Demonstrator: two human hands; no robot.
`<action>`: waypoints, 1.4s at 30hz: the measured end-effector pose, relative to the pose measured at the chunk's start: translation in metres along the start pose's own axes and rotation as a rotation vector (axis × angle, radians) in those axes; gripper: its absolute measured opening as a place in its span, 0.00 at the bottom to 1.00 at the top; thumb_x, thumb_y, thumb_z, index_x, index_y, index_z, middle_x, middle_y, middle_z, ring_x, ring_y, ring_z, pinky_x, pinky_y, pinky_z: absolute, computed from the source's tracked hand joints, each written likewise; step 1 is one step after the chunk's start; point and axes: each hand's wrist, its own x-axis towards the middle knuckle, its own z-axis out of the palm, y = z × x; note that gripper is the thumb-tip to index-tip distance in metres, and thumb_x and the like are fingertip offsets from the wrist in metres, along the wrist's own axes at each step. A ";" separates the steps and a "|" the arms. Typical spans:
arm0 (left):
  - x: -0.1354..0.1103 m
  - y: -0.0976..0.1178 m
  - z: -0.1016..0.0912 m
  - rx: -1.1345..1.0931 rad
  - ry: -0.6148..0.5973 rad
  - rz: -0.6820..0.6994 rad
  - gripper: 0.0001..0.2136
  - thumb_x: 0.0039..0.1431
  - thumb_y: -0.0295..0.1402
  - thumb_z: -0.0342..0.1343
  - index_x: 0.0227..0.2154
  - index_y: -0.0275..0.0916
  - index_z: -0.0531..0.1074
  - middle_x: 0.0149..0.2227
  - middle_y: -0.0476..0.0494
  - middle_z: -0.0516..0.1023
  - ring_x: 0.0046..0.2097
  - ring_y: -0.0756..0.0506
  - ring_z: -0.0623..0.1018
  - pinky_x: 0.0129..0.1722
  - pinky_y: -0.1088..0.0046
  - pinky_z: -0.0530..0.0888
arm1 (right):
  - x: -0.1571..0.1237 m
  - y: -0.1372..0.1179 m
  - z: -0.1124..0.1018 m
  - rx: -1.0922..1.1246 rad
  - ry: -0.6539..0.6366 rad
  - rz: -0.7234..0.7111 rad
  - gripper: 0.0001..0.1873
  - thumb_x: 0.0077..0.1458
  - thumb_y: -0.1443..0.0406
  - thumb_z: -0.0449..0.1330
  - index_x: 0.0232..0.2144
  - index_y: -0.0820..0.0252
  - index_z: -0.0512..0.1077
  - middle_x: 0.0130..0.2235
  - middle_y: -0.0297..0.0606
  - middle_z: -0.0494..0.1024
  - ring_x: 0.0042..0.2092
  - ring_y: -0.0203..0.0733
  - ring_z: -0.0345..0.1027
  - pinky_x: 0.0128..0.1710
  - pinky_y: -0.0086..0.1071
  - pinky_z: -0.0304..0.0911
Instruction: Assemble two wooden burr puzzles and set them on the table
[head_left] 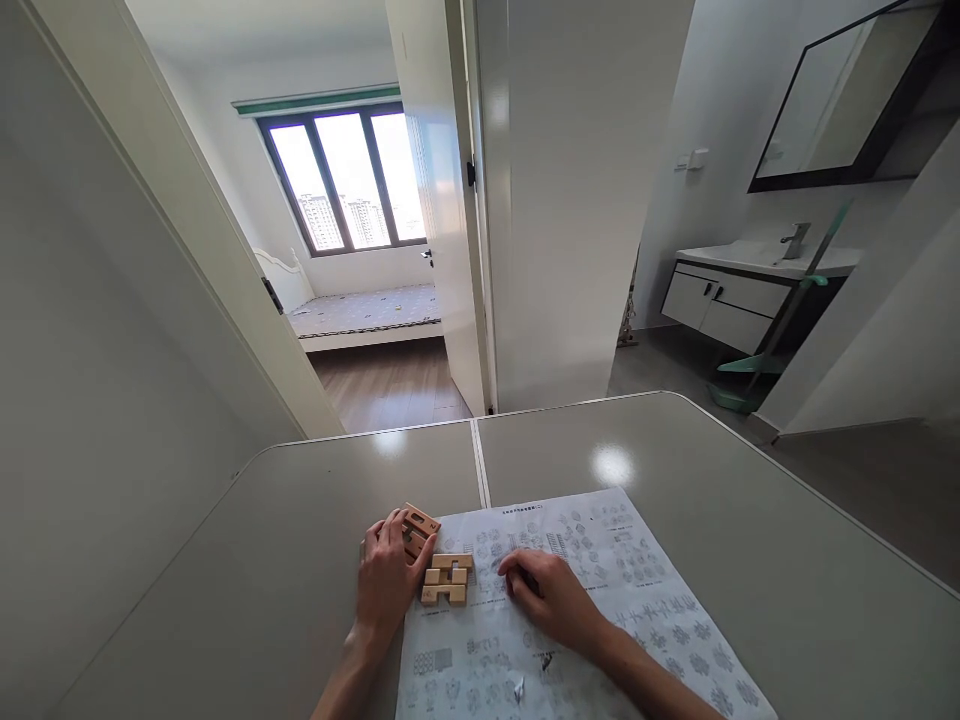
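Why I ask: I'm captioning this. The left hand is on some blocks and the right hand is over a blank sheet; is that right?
Not quite: the sheet isn't blank. The head view shows it printed across much of its face. The left hand is on some blocks and the right hand is over the sheet.

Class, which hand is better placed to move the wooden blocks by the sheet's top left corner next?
Left, probably: the left hand covers part of the wooden blocks, while the right hand is apart, over the sheet.
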 end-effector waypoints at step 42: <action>-0.001 -0.001 0.006 0.053 -0.017 0.011 0.34 0.68 0.59 0.47 0.60 0.33 0.69 0.54 0.28 0.81 0.56 0.28 0.75 0.47 0.51 0.79 | -0.003 0.000 -0.003 0.007 -0.019 0.017 0.13 0.63 0.70 0.55 0.40 0.56 0.79 0.38 0.37 0.84 0.38 0.44 0.77 0.41 0.34 0.66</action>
